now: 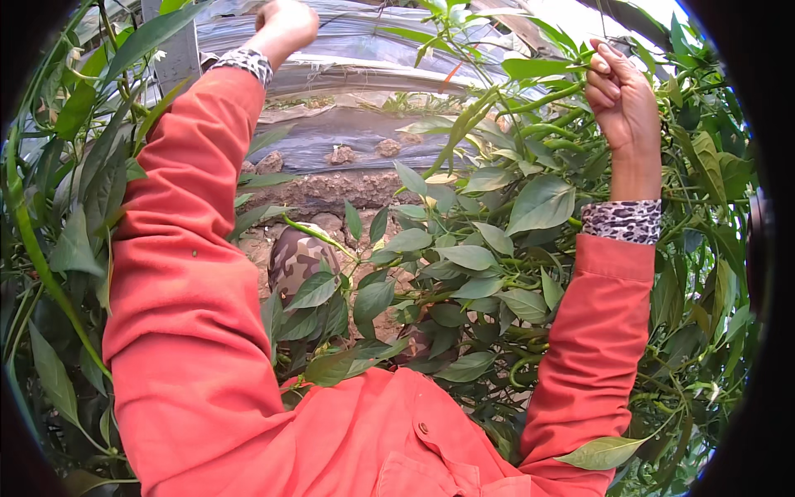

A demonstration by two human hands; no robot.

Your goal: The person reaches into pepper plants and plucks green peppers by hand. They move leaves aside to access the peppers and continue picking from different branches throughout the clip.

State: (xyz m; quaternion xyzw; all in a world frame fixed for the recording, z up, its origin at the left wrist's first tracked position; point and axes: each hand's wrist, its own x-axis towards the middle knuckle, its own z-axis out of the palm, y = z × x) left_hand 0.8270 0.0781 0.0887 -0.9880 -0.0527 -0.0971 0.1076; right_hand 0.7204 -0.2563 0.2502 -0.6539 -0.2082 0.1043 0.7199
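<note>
My left hand (289,28) is raised at the top left, its fingers curled and partly cut off by the picture's edge. A thin dark cord (348,15) runs right from beside it; whether the fingers hold the cord cannot be seen. At the upper right, my right hand (621,93) is raised with thumb and fingers pinched together at a green stem of a pepper plant (540,205). Long green peppers (546,99) hang just left of that hand. A thin string comes down from above, close to its fingertips.
Pepper foliage (62,186) crowds the left side, near a grey post (174,56). Plastic sheeting (348,133) with clods of soil lies ahead, beyond an earthen edge (335,189). A camouflage-patterned shoe or trouser knee (301,261) shows between the leaves below.
</note>
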